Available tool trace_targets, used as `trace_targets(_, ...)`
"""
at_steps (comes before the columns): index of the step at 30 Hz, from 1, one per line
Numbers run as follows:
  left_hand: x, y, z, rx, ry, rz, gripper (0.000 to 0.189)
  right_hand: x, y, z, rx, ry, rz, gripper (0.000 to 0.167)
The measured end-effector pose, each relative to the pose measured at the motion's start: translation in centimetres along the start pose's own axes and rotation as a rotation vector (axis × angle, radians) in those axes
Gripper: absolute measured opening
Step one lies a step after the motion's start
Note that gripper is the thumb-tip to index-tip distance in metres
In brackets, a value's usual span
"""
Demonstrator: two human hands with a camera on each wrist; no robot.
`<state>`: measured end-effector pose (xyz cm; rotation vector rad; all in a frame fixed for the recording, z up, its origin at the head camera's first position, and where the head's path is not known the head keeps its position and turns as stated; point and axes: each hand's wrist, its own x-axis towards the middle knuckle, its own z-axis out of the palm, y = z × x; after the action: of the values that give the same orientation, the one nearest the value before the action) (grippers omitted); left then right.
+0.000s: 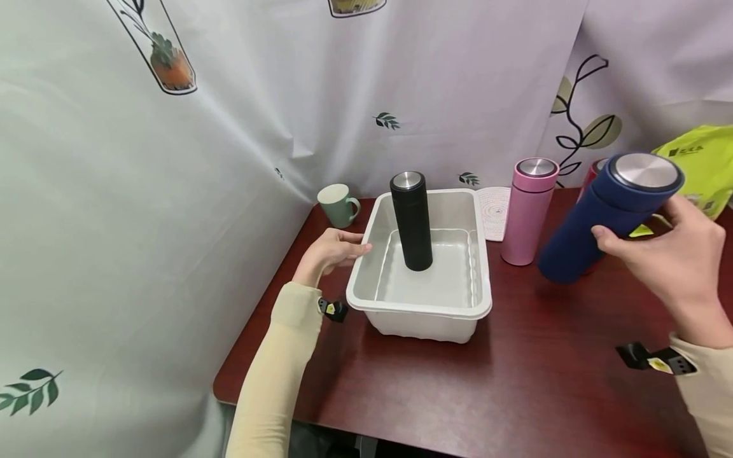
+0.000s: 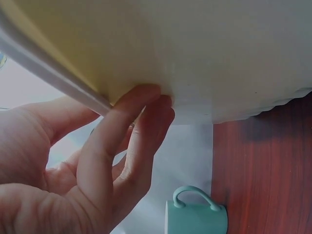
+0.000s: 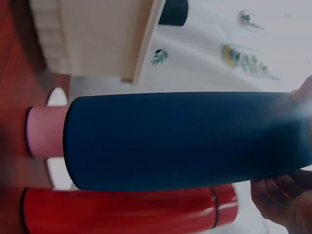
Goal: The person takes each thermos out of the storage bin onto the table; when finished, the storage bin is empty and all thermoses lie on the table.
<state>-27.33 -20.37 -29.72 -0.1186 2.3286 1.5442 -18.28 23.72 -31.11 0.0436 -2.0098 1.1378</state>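
My left hand (image 1: 334,253) pinches the left rim of a white plastic basin (image 1: 366,304), thumb over the edge and fingers against the outer wall (image 2: 204,68). Inside the basin a black thermos flask (image 1: 413,222) stands upright with a steel-topped lid. On the right, my right hand (image 1: 681,254) grips a blue thermos flask (image 1: 601,216) near its lid and holds it tilted, its base toward the basin. In the right wrist view the blue flask (image 3: 180,141) hangs above the table, in front of a pink flask (image 3: 46,131) and a red flask (image 3: 122,209).
Right of the basin stands the pink flask (image 1: 527,216), with a round-patterned white mat (image 1: 494,213) behind it. A green mug (image 1: 338,207) sits at the back left. A yellow-green bag (image 1: 701,165) lies at the far right. Patterned cloth (image 1: 240,95) hangs behind the dark red table (image 1: 544,375).
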Motion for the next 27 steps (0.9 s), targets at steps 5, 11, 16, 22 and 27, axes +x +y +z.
trace_targets(5,0.0,0.0,0.1,-0.005,-0.006,-0.012,0.053,-0.3,1.8,-0.5,-0.075,-0.010,0.052,0.073)
trace_targets(11,-0.1,0.1,0.1,0.000,0.006,-0.011,0.053,-0.1,3.7,-1.2,-0.181,-0.068,0.178,0.068)
trace_targets(16,-0.1,0.1,0.2,-0.001,0.010,-0.016,0.054,-0.2,5.2,-1.9,-0.213,-0.094,0.203,0.068)
trace_targets(22,-0.1,0.1,0.1,0.018,0.014,-0.014,0.054,0.2,6.6,-2.4,-0.143,-0.069,0.222,0.063)
trace_targets(27,-0.2,0.1,0.1,0.019,0.018,-0.013,0.053,1.1,10.2,-2.7,-0.039,0.018,0.245,0.063)
